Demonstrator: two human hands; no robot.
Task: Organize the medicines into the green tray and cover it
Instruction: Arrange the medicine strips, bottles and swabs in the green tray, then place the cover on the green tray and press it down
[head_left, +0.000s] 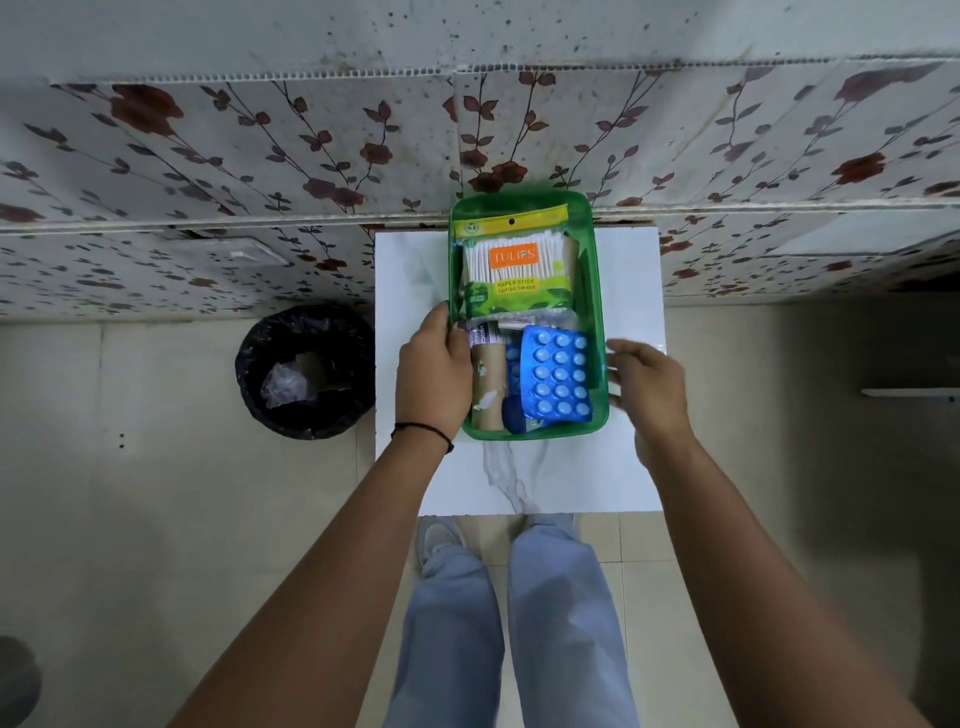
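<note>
The green tray stands on the white table, its far end against the wall. Inside lie a pack of cotton swabs at the far end, a blue blister pack at the near right, a brown cardboard roll at the near left, and a blue-capped item by the near wall. My left hand grips the tray's left rim, thumb over the edge. My right hand is at the tray's right wall with its fingers spread, holding nothing. I cannot tell whether a clear cover lies on the tray.
The small white table stands against a floral-patterned wall. A black-lined waste bin sits on the floor to the table's left. The person's legs and a shoe show below the table's near edge.
</note>
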